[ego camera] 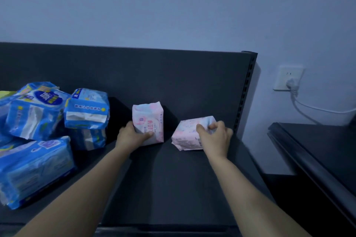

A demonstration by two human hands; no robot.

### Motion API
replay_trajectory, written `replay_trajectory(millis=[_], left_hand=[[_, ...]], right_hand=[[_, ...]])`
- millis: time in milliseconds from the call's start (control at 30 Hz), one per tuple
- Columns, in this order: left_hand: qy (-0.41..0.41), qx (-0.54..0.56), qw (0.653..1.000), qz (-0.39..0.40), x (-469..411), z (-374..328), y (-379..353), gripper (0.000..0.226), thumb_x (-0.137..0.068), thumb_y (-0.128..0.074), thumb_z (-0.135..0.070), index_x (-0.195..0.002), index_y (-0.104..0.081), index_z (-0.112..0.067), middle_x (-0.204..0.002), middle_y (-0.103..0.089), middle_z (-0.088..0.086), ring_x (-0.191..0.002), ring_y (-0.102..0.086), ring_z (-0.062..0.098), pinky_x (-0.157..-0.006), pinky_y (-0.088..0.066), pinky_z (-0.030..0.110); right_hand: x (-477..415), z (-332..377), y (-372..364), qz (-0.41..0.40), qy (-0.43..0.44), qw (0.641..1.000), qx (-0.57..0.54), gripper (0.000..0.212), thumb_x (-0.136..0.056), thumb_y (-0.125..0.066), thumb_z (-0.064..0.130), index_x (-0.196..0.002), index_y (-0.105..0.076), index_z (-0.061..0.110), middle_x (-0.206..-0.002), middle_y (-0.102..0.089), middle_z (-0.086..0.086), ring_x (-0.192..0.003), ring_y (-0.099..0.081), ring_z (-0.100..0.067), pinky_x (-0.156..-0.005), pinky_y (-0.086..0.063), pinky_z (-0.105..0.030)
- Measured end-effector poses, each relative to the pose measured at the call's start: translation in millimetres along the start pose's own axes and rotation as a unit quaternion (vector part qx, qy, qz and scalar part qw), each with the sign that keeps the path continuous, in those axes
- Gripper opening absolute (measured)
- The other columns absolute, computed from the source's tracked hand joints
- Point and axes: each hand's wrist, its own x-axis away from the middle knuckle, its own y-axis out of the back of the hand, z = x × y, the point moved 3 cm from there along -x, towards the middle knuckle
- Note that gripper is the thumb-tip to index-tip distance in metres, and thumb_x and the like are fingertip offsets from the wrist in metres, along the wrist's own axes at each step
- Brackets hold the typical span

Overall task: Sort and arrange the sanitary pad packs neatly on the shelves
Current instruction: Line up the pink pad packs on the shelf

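Observation:
Two pink-and-white pad packs sit on the dark shelf (163,179). The left pink pack (149,119) stands upright near the back panel; my left hand (133,134) grips its lower front, thumb across the face. The right pink pack (189,133) lies tilted on the shelf, and my right hand (215,136) grips its right end with curled fingers. A gap of bare shelf separates the two packs. Several blue pad packs (38,121) lie heaped untidily at the left.
The shelf's dark back panel (154,75) ends in a perforated upright post (245,92) at the right. Beyond it are a wall socket (288,79) with a white cable and a black cabinet top (317,150). Another blue pack (32,169) lies near the front left edge.

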Motion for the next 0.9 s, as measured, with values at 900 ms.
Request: replay_trajectory(millis=[900], left_hand=[[-0.020,0.427,0.890,0.157,96.7,-28.9,2.2,0.052,-0.073,-0.082,-0.013,-0.117,-0.055,-0.003,-0.109,-0.070,0.010,-0.094,-0.071,0.026,-0.082,-0.057,0.041]], right_hand=[[122.7,11.3,93.7,-0.164,0.075,0.972,-0.147,0.053,-0.073,-0.082,0.011,-0.105,-0.042,0.026,-0.111,-0.060,0.001,-0.100,-0.063,-0.018,-0.071,-0.055,-0.030]])
